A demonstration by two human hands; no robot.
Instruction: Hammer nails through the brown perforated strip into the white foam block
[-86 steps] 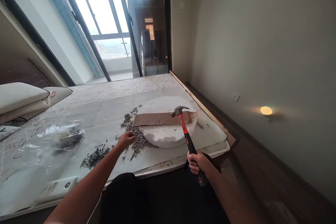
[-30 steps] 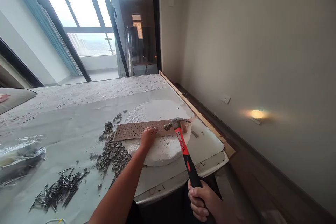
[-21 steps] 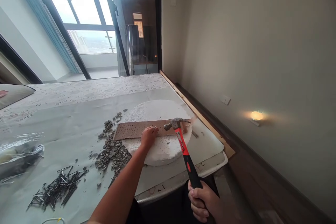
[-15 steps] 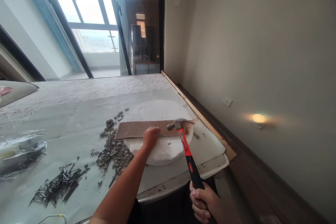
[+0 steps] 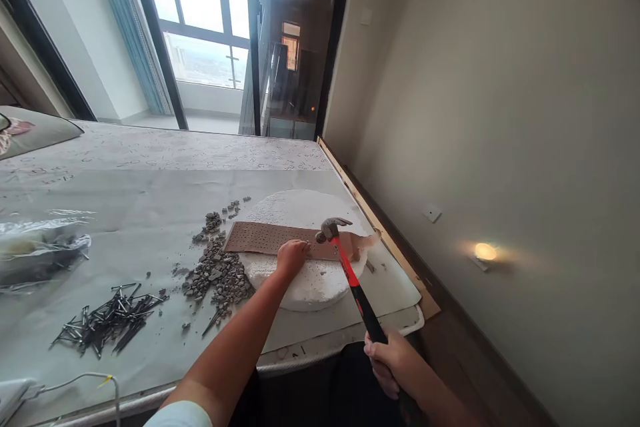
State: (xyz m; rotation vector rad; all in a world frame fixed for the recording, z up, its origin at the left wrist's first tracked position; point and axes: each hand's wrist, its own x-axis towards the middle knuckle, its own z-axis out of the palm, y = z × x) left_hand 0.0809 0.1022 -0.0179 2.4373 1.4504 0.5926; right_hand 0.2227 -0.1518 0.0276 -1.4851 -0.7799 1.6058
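A brown perforated board [image 5: 265,238] lies across a round white foam disc [image 5: 300,213] on a paper-covered table [image 5: 150,207]. My left hand [image 5: 291,257] rests on the board's near edge with fingers pinched together; whatever they hold is too small to see. My right hand [image 5: 393,363] is closed round the black grip of a red-and-black claw hammer [image 5: 350,273]. The hammer's steel head hovers just over the board, right of my left fingers.
A heap of grey gravel [image 5: 215,273] lies left of the disc. A pile of dark nails [image 5: 107,320] sits further left, near a clear plastic bag [image 5: 40,250]. A wall with a small lit lamp [image 5: 484,251] runs along the right; windows stand behind.
My left hand left the gravel and came to the board's near edge. The hammer head has stayed over the board; the view has swung slightly to the left.
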